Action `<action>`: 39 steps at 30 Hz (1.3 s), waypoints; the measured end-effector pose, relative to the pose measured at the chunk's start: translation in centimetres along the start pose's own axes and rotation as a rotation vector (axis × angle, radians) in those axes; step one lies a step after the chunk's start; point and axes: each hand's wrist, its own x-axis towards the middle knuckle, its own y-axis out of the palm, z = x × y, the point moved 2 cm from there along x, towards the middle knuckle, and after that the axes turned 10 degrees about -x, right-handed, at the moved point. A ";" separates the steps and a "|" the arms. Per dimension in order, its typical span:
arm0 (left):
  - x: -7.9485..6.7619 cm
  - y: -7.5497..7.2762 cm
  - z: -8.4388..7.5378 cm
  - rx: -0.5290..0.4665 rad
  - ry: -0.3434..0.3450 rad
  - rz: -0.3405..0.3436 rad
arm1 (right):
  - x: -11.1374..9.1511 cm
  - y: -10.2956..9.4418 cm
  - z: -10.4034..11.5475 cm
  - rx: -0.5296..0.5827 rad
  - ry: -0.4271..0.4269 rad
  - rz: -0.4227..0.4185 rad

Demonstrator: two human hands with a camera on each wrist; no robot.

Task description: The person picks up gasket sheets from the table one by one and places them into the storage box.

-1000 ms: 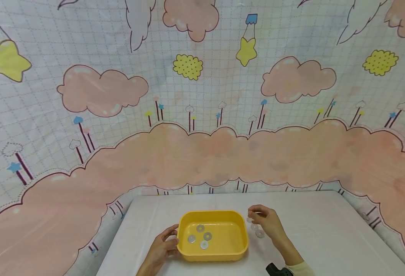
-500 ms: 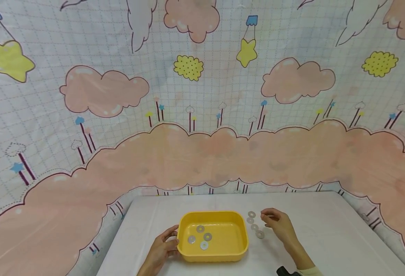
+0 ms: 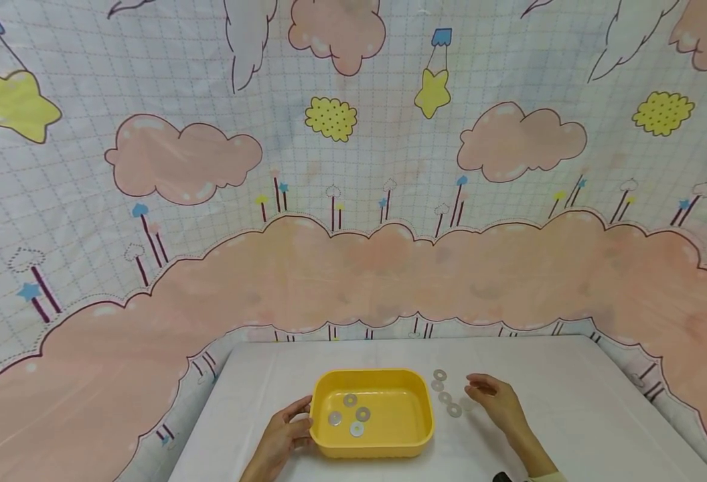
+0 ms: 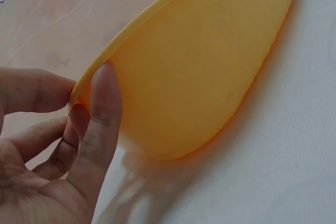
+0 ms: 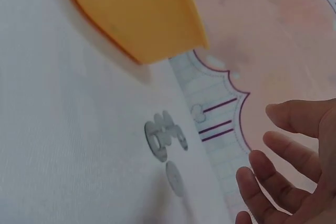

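In the head view my left hand [image 3: 279, 432] holds the left end of a yellow plastic tray [image 3: 373, 450]. The left wrist view shows its thumb [image 4: 105, 103] against the outside of the tray wall [image 4: 184, 77], with the other fingers round the corner at the rim. Several flat metal washers [image 3: 357, 429] lie inside the tray. To its right, more washers [image 3: 445, 397] form a slanting row on the table. My right hand [image 3: 498, 399] hovers right of that row, fingers spread and holding nothing in the right wrist view. One pale washer [image 5: 174, 178] shows apart from the row, near that hand.
A white cloth covers the table [image 3: 576, 415], whose far edge meets a printed curtain [image 3: 353, 274] with clouds and stars. A dark device [image 3: 501, 476] sits at my right wrist, by a pale yellow sleeve [image 3: 549, 476].
My right hand has moved right and toward me, away from the row, uncovering its far washer. A pale washer now shows beside its fingertips. The left hand and tray have stayed put.
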 end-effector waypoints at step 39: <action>-0.1 0.1 -0.2 -0.020 -0.017 0.061 | 1.8 2.4 -3.6 -0.215 0.059 0.003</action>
